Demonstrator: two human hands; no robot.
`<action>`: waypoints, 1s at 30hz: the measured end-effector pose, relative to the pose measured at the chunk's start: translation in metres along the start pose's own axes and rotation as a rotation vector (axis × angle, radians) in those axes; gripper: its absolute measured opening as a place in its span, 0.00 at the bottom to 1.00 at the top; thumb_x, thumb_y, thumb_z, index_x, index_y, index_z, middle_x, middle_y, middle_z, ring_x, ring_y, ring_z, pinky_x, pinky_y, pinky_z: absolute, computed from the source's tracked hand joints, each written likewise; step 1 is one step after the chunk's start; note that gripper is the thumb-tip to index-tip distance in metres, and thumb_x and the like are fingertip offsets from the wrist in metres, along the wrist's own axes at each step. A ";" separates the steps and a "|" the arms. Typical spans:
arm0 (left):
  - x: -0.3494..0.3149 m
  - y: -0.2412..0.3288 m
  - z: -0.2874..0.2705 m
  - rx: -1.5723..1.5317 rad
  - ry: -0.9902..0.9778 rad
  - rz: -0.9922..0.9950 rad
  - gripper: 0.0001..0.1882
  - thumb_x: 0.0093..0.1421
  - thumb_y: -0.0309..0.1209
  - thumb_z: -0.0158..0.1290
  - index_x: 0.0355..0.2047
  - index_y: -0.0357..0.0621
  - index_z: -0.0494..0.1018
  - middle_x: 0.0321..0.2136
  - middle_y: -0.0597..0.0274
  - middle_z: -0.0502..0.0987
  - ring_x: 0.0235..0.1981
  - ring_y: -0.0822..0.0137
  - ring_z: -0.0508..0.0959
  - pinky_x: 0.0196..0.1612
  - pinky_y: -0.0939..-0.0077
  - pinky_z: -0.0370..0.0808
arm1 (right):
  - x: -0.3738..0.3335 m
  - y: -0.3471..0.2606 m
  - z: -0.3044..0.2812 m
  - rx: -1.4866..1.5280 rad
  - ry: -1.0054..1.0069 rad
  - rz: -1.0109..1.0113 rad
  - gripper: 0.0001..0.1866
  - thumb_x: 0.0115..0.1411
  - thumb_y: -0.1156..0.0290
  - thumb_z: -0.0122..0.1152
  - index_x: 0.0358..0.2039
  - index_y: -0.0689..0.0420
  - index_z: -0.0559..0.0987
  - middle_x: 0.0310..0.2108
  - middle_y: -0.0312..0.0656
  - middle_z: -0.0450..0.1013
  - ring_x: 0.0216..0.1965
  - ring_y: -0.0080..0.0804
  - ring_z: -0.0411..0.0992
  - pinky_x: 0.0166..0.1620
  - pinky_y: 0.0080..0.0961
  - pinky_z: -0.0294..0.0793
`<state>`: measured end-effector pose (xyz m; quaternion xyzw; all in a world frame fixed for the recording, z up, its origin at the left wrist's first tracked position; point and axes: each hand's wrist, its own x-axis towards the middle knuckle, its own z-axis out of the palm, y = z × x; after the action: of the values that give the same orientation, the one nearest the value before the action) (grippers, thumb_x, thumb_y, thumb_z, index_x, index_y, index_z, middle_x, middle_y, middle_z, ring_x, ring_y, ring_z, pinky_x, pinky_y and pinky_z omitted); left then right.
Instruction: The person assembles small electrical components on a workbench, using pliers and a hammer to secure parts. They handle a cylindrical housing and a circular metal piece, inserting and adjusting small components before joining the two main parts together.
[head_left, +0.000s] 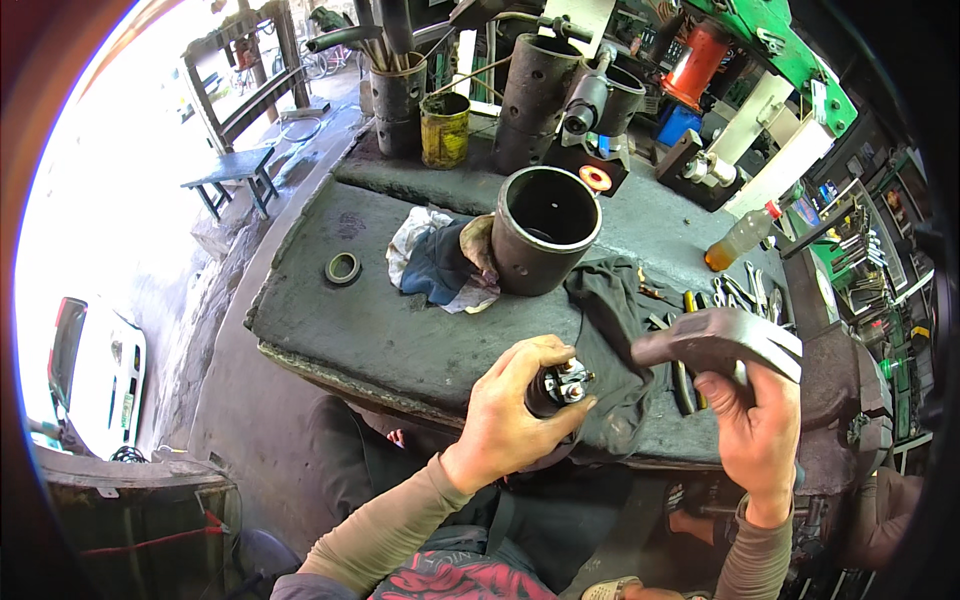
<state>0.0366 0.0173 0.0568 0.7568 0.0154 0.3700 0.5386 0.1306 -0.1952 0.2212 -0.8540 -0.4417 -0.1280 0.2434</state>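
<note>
Left grip (515, 405) encircles a black metal-topped cylinder (566, 384); right grip (755, 430) clasps a grey metal hammer (710, 340), seemingly poised; tapping would call for steadiness.

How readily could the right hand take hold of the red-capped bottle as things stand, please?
Probably no: the right hand grips a hammer, which would likely need setting down before grasping the bottle.

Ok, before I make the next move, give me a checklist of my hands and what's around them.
1. Black cylindrical part held in left hand: ok.
2. Claw hammer held in right hand: ok.
3. Claw hammer apart from the part: ok.
4. Left fingers away from the part's metal-fitted end: not ok, they curl beside it.
5. Part supported underneath: cannot tell, hidden.
6. Plastic bottle capped: ok.
</note>
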 end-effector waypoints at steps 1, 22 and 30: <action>-0.001 -0.001 -0.005 0.011 0.012 -0.011 0.30 0.49 0.26 0.80 0.51 0.35 0.80 0.51 0.45 0.84 0.53 0.52 0.86 0.58 0.63 0.82 | 0.008 -0.008 0.006 0.024 -0.060 -0.023 0.17 0.68 0.66 0.74 0.54 0.59 0.86 0.45 0.48 0.85 0.44 0.57 0.82 0.48 0.38 0.80; 0.000 -0.006 0.003 -0.015 0.006 0.051 0.31 0.48 0.26 0.79 0.51 0.37 0.78 0.50 0.46 0.84 0.51 0.49 0.87 0.57 0.61 0.82 | 0.024 -0.038 0.016 -0.113 -0.198 -0.137 0.16 0.63 0.69 0.76 0.50 0.58 0.88 0.54 0.48 0.86 0.45 0.50 0.86 0.46 0.36 0.85; 0.000 -0.005 0.002 -0.020 0.002 0.037 0.31 0.48 0.27 0.79 0.52 0.38 0.79 0.51 0.46 0.84 0.53 0.50 0.86 0.57 0.61 0.82 | 0.025 -0.031 0.021 -0.106 -0.124 -0.213 0.19 0.63 0.68 0.75 0.55 0.50 0.88 0.55 0.39 0.86 0.43 0.43 0.86 0.40 0.35 0.84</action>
<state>0.0392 0.0179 0.0524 0.7513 -0.0016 0.3807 0.5391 0.1197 -0.1518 0.2238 -0.8201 -0.5368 -0.1234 0.1551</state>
